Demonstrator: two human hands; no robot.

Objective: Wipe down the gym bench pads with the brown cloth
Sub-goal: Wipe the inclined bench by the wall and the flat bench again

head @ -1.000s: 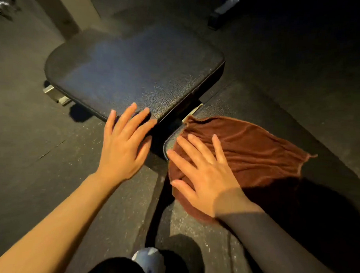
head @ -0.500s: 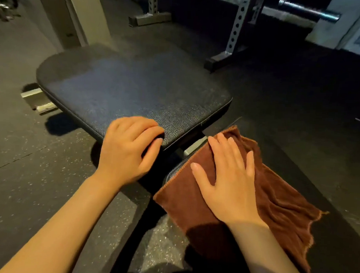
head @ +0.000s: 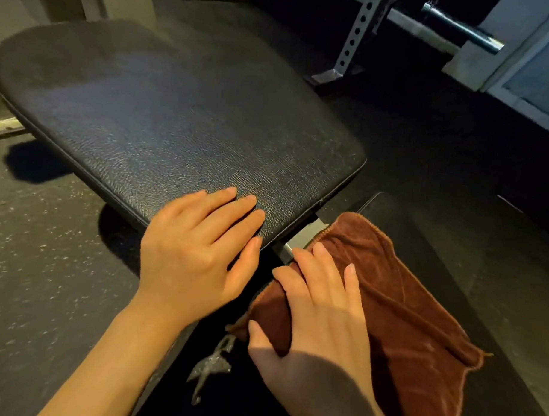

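cloth first: the brown cloth [head: 397,305] is soft terry, light and limp, so in my judgement it will fold and bunch under a push and will not slide as one flat sheet. it lies on the near bench pad [head: 470,277], spread from the pad's end, close to the gap, toward the lower right; its long axis goes along this same diagonal, and one hemmed corner points up-left at the metal bracket [head: 300,238] between the two pads. its near-left edge hangs a little over the pad's side.

the right hand [head: 319,309] rests on the cloth's left part, with the fingers curled over that edge and the thumb at the hanging side, so it seems to grip the fabric there. for wiping, a flat palm in the middle of the cloth would probably keep it more open.

the left hand [head: 197,248] holds nothing; its fingers lie nearly straight on the corner of the far bench pad [head: 183,111], whose grained black surface looks firm and a little shiny. both hands are near each other but not touching.
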